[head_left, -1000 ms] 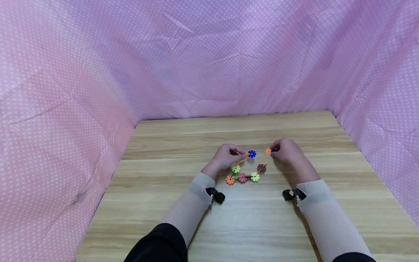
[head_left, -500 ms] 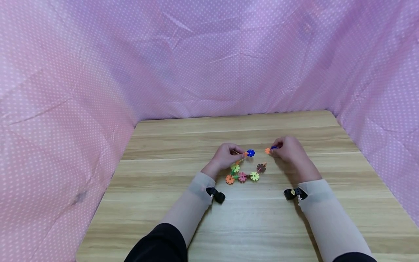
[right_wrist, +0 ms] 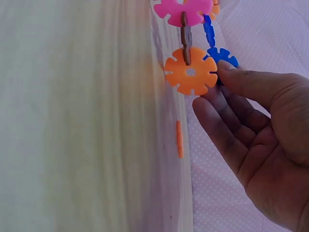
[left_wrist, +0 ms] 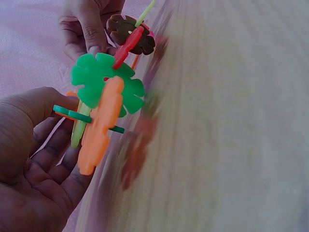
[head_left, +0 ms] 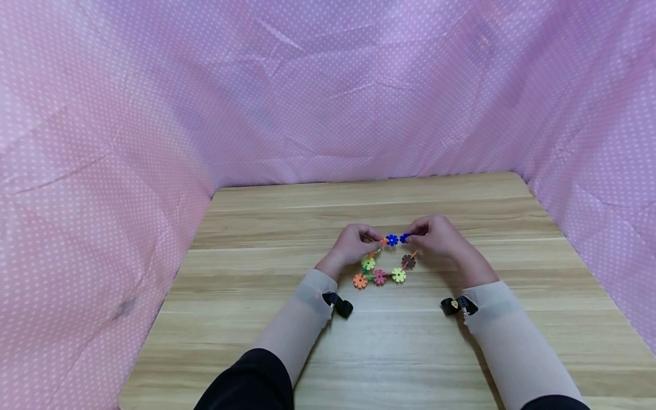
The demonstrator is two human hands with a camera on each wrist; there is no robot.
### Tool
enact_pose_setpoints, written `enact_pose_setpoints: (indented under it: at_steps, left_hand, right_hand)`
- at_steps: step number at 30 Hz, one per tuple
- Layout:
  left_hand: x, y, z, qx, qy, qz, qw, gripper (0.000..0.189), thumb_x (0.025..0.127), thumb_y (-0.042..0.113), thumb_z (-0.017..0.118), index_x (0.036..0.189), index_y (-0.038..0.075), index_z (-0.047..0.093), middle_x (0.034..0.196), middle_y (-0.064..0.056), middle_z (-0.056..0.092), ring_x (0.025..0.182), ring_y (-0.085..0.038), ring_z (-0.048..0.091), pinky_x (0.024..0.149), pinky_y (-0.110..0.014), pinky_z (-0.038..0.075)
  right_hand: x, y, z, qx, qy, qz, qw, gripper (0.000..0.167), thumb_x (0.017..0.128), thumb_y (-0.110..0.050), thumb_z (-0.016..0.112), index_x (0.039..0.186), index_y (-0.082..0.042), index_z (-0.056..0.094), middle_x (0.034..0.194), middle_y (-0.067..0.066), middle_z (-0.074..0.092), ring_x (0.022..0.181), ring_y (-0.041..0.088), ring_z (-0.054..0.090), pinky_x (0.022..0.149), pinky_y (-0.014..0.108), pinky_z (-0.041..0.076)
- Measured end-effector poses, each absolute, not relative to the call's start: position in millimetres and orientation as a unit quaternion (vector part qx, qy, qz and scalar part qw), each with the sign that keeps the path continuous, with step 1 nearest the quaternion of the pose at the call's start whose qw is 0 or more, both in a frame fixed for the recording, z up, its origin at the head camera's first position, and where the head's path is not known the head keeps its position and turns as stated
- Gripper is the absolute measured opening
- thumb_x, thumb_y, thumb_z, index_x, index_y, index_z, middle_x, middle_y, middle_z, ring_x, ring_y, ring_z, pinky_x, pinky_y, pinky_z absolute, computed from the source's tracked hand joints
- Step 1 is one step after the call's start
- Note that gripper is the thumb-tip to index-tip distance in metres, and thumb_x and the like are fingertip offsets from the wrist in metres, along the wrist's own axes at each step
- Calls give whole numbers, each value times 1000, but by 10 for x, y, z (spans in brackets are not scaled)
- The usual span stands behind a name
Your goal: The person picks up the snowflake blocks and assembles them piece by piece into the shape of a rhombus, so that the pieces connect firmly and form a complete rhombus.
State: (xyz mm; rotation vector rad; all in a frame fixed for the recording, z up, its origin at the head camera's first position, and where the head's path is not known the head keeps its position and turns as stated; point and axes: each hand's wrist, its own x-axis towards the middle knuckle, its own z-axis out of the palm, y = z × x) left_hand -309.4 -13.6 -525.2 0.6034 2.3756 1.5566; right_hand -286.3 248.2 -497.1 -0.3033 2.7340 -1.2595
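A chain of flower-shaped plastic snowflake discs lies curved on the table, with a lime disc (head_left: 398, 275), a brown disc (head_left: 408, 262) and an orange disc (right_wrist: 192, 72) among them. My left hand (head_left: 351, 246) pinches an orange disc (head_left: 384, 242) at the chain's far end. Joined to that is a blue disc (head_left: 392, 240). Between thumb and fingers, my right hand (head_left: 438, 234) holds another blue disc (right_wrist: 223, 57), close beside the chain's blue one; whether they touch I cannot tell. In the left wrist view, a green disc (left_wrist: 87, 77) stands beside my left fingers.
Pale wood-grain table (head_left: 277, 228) stretches around both hands. A loose orange disc (right_wrist: 179, 139) lies on it below my right hand in the right wrist view. Pink dotted cloth (head_left: 328, 114) hangs along the back and sides.
My right hand has moved left, bringing its blue disc close to the chain's blue disc. An orange disc seen beside that hand earlier no longer shows in the head view. My left hand stays nearly still.
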Motion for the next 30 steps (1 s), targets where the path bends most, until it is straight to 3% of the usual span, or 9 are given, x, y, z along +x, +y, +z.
enact_pose_setpoints:
  at_steps: [17,30]
  left_hand:
    - [-3096,-139,-5262,203,805,541,132,9,92,9,83,95,17,81,91,5,75,78,-17,70,71,-30,59]
    - [-3100,-138,-5244,201,801,546,141,9,92,7,82,95,14,81,90,3,75,78,-17,68,70,-29,58]
  right_hand:
    - [-2859,2425,-4971,-106,900,-420,45,10,95,-4,76,104,-6,81,98,9,75,85,23,66,70,32,56]
    - [-2875,2361,-4990,-120,902,-414,29,9,93,-2,78,98,-9,82,95,6,75,85,22,67,73,32,57]
